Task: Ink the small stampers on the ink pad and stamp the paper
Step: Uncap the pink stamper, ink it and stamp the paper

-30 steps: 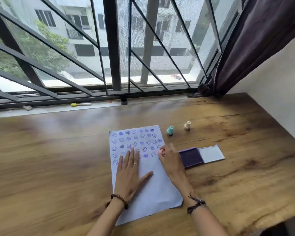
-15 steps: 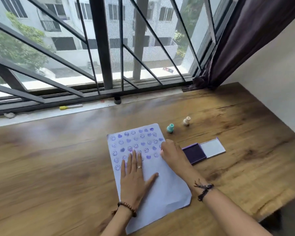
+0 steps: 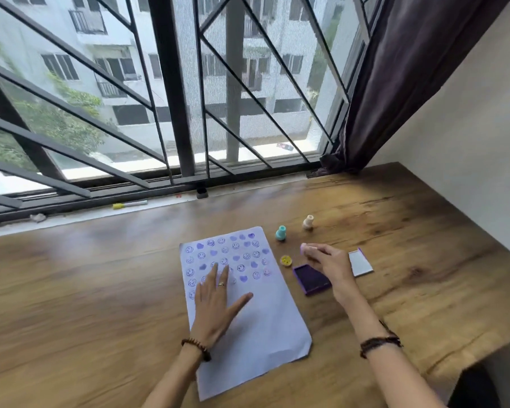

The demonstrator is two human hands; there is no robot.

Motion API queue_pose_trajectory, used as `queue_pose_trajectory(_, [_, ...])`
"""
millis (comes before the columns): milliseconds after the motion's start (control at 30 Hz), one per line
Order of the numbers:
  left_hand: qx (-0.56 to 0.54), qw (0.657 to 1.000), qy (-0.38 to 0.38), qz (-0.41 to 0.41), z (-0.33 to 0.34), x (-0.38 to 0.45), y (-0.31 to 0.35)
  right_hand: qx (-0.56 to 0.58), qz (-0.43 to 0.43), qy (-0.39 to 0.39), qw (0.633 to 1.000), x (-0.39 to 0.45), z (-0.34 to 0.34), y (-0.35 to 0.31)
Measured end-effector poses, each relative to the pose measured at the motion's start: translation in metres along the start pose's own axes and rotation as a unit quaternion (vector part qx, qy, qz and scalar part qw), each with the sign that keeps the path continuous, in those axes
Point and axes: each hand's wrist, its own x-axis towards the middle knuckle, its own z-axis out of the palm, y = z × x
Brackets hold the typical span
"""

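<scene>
Left hand (image 3: 215, 301) flat, fingers spread, pinning the stamped paper (image 3: 245, 304) to the counter (image 3: 71, 304); right hand (image 3: 327, 263) above the open ink pad (image 3: 311, 279), grip pinched on a small pink stamper (image 3: 304, 248).

White paper (image 3: 256, 328) lies flat, its far half covered in purple smileys and hearts. Right of it: teal stamper (image 3: 281, 233) and cream stamper (image 3: 308, 222) upright, a yellow one (image 3: 285, 260), open purple ink pad (image 3: 311, 279).
</scene>
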Motion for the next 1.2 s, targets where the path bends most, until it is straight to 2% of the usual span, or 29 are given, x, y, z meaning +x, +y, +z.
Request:
queue_pose_trajectory(100, [0.046,0.997,0.048,0.032,-0.007,0.016,0.020,0.065,0.018,-0.025,0.997,0.007,-0.020,-0.007])
queue_pose_trajectory(300, [-0.004,0.991,-0.032,0.128,0.015,0.052,0.091,0.099,0.034,-0.056,0.993,0.019,-0.031,-0.004])
queue_pose_trajectory(467, [0.024,0.993,-0.053,0.100,0.035,0.063,0.114,0.055,0.031,-0.075,0.995,0.023,-0.033,0.008])
queue_pose_trajectory(600, [0.003,0.995,-0.053,0.088,0.039,0.062,0.116,0.037,0.014,-0.087,0.995,0.025,-0.034,0.016])
queue_pose_trajectory(833, [0.018,0.991,-0.077,0.111,0.036,0.066,0.115,0.012,0.004,-0.087,0.996,0.025,-0.026,0.019])
queue_pose_trajectory(900, [0.013,0.993,-0.064,0.096,0.035,0.066,0.115,-0.004,-0.010,-0.086,0.996,0.023,-0.024,0.019])
queue_pose_trajectory(967, [-0.059,0.997,-0.023,0.050,0.032,0.067,0.115,-0.046,-0.041,-0.085,0.994,0.020,-0.024,0.018])
queue_pose_trajectory(1033, [-0.215,0.976,-0.005,-0.030,0.029,0.066,0.115,-0.071,-0.073,-0.096,0.990,0.017,-0.024,0.016])
queue_pose_trajectory(1100, [-0.406,0.906,-0.074,-0.091,0.026,0.063,0.114,-0.067,-0.093,-0.110,0.987,0.014,-0.022,0.013])
queue_pose_trajectory(1133, [-0.468,0.871,-0.106,-0.104,0.026,0.061,0.113,-0.070,-0.100,-0.113,0.986,0.013,-0.021,0.011])
queue_pose_trajectory(1200, [-0.505,0.846,-0.129,-0.107,0.025,0.058,0.110,-0.088,-0.109,-0.119,0.983,0.013,-0.020,0.006])
